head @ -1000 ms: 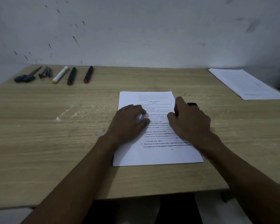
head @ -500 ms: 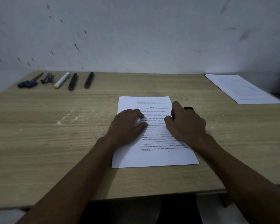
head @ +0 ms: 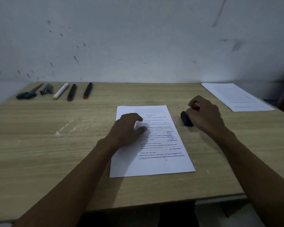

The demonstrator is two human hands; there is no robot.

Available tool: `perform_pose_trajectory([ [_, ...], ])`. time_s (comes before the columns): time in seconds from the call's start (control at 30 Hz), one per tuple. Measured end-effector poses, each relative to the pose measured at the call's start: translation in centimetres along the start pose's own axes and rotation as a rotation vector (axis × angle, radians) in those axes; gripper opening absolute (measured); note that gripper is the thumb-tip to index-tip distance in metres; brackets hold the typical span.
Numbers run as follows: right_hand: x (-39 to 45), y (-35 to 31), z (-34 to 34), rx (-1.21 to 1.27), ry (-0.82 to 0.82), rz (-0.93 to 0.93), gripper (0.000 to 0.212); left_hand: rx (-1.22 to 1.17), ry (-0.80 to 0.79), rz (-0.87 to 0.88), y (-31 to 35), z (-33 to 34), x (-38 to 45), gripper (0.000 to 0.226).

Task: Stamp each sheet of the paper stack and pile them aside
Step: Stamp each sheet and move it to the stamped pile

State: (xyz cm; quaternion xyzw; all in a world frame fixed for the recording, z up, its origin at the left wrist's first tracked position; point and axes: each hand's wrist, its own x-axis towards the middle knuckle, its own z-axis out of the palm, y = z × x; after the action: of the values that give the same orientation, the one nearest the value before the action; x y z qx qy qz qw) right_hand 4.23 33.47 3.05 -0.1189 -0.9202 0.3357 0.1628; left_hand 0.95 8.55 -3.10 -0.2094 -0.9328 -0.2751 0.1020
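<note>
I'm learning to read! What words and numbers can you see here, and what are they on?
"Pasal 11" and "Pasal 14": in a line near the bottom of the top sheet.
The sheet's other printed lines and page number: too blurred to read.
Purple stamp mark on the sheet: blurred, unreadable.
Far pile with its blue mark: too small to read.
Stamp and markers: no text visible.
</note>
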Motion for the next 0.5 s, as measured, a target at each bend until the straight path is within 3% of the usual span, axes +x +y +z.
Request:
perform_pose_trajectory([
  [0.23, 2.4, 1.9, 0.1, -0.047, -0.025, 0.034, 0.021, -0.033, 0.074, 0.006, -0.1, 0.1, 0.2, 0.035],
  [0.5, 3.9, 1.9, 1.4, -0.101, -0.025, 0.035, 0.042, -0.060, 0.133, 0.015, -0.3, -0.4, 0.6, 0.033],
])
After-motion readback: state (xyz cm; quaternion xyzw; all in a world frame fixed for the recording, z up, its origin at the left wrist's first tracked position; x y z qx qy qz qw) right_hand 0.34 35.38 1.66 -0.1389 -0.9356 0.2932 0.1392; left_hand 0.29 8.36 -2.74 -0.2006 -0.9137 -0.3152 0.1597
